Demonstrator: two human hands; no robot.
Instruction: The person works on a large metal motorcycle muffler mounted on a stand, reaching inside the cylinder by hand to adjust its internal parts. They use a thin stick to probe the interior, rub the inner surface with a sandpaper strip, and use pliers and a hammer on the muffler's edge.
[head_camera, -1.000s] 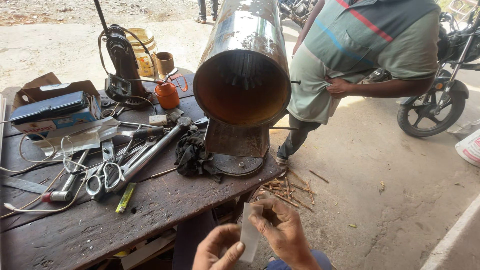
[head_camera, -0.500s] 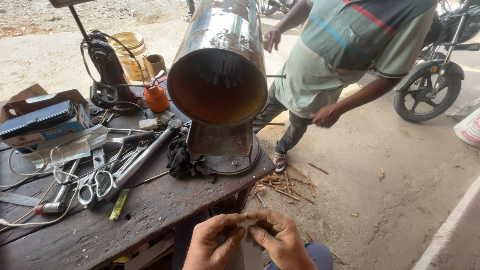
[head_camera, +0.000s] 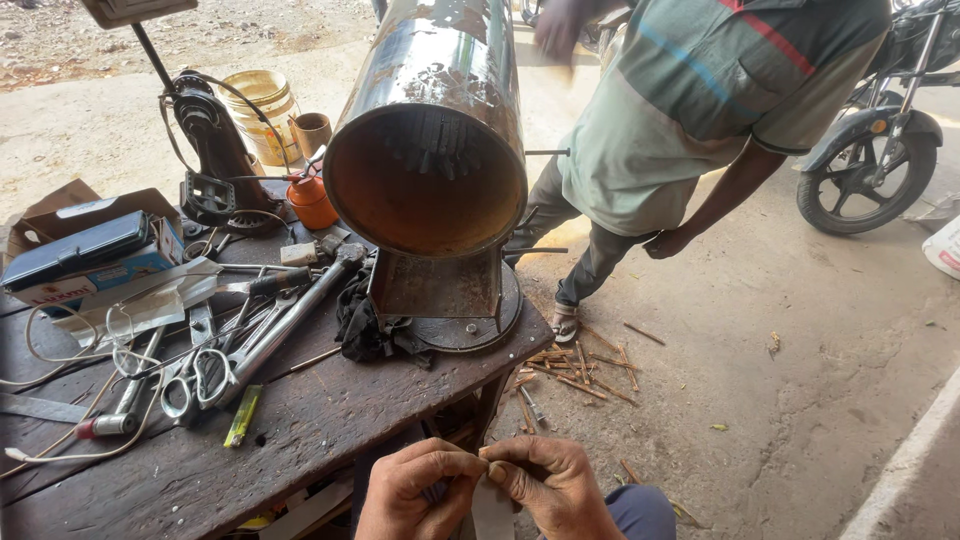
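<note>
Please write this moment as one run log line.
left hand: pinching pale strip | right hand: pinching same strip | ahead: wooden table, metal cylinder

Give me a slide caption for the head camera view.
Both hands, left and right, pinch a pale strip beside a cluttered workbench bearing a metal drum.

Far left of table: open brown cardboard box (head_camera: 60, 205), flaps up. In front of it, flat rect. carton (head_camera: 95, 272), blue and white w/ red print, dark blue case (head_camera: 75, 250) lying on top. Far right edge: white sack (head_camera: 945, 248), partly cut off. No signs or screens seen.
</note>
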